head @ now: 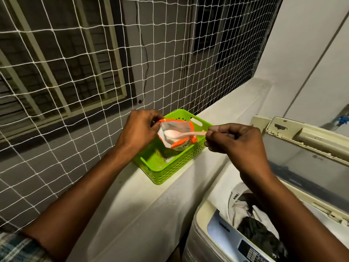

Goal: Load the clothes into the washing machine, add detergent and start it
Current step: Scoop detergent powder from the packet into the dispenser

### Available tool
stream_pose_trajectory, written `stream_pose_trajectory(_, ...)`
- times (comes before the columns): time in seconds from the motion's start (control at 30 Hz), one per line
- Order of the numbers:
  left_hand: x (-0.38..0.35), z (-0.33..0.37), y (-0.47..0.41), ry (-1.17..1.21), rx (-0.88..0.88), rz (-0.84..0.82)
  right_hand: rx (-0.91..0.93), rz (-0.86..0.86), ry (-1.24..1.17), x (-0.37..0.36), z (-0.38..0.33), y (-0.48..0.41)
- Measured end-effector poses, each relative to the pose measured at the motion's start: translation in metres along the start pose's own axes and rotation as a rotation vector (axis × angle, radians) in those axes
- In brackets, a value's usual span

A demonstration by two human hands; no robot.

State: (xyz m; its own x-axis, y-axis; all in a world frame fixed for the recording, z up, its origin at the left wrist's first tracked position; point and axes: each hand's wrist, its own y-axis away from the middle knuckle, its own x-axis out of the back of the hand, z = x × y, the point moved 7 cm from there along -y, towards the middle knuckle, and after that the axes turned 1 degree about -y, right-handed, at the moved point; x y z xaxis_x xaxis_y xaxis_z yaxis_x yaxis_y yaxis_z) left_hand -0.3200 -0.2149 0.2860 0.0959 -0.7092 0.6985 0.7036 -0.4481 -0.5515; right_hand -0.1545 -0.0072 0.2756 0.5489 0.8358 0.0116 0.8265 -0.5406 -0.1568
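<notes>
An orange and white detergent pouch (174, 133) stands open in a green plastic basket (175, 167) on the ledge. My left hand (137, 131) pinches the pouch's top left edge and holds it open. My right hand (234, 140) grips the handle of a pink spoon (186, 134) whose bowl, heaped with white powder, sits inside the pouch mouth. At lower right the top-loading washing machine (213, 233) stands with its lid (306, 148) raised. Dark and white clothes (255, 224) lie in its drum.
A white rope net (75, 72) covers the opening behind the ledge (141, 205), close to the basket's far side. The machine's control panel (251, 250) runs along its near edge. A white wall (311, 53) rises at the right.
</notes>
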Motion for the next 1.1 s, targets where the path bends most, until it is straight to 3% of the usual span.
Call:
stream_pose_trajectory(0.27, -0.003, 0.018, 0.008, -0.019, 0.024, -0.015, 0.008, 0.023, -0.1, 0.05, -0.024, 0.03)
stream_pose_trajectory(0.47, -0.022, 0.077, 0.01, 0.005, -0.066, -0.018, 0.015, 0.094, -0.111, 0.112, -0.025, 0.04)
stream_pose_trajectory(0.77, -0.111, 0.171, 0.022, -0.052, -0.273, -0.047, -0.011, 0.262, -0.056, 0.224, 0.013, 0.051)
stream_pose_trajectory(0.93, -0.172, 0.205, 0.038, 0.045, -0.177, -0.101, -0.077, 0.332, -0.044, 0.288, 0.05, 0.059)
stream_pose_trajectory(1.1, -0.252, 0.22, 0.066, 0.117, -0.034, -0.272, -0.161, 0.411, -0.082, 0.344, 0.104, 0.066)
